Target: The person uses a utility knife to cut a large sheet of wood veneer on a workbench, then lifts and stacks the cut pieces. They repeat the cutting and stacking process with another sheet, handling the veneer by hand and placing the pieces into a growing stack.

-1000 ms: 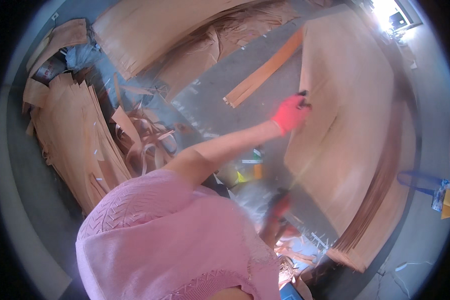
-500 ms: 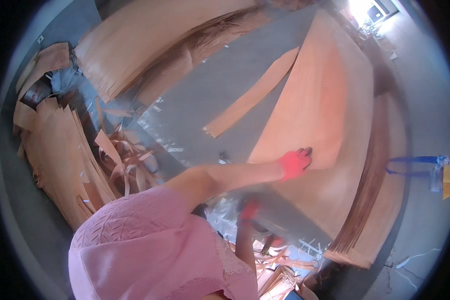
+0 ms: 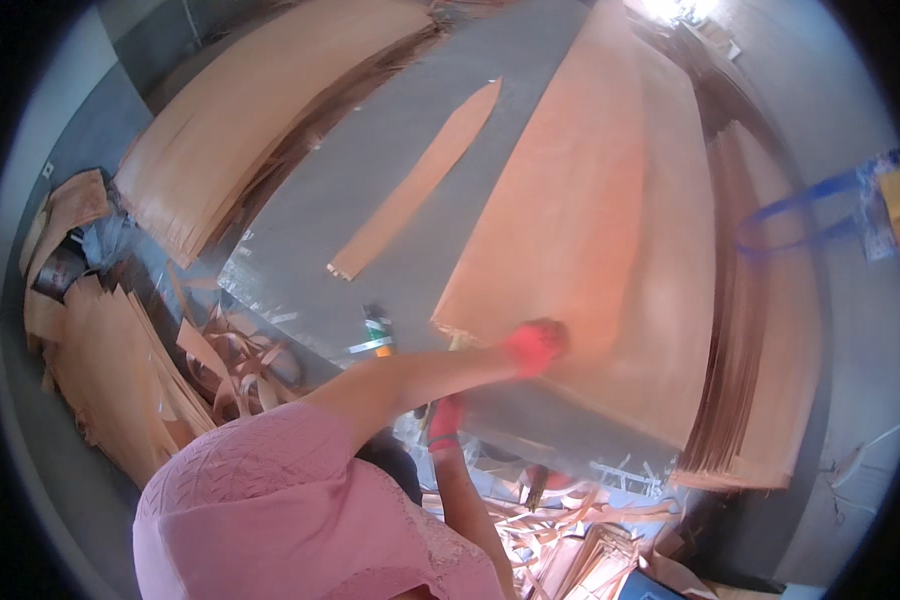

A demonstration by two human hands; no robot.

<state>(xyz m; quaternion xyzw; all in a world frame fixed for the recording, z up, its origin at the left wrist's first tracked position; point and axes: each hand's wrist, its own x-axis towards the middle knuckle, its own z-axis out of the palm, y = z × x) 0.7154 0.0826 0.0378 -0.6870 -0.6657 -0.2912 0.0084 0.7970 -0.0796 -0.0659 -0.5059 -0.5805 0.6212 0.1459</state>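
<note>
Currently | left hand [image 3: 538, 347] at veneer sheet [image 3: 560, 200], right hand [image 3: 445, 418] by table [image 3: 430, 240] | grips unclear

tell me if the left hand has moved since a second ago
Yes: the left hand has moved closer to the near edge of the grey table.

From where I'm standing, I'm making out no readable words, numbers or signs. The blue piece [image 3: 642, 588] at the near edge is showing faint marks too small to read; the round container [image 3: 60, 272] over left is showing only blurred patches.
</note>
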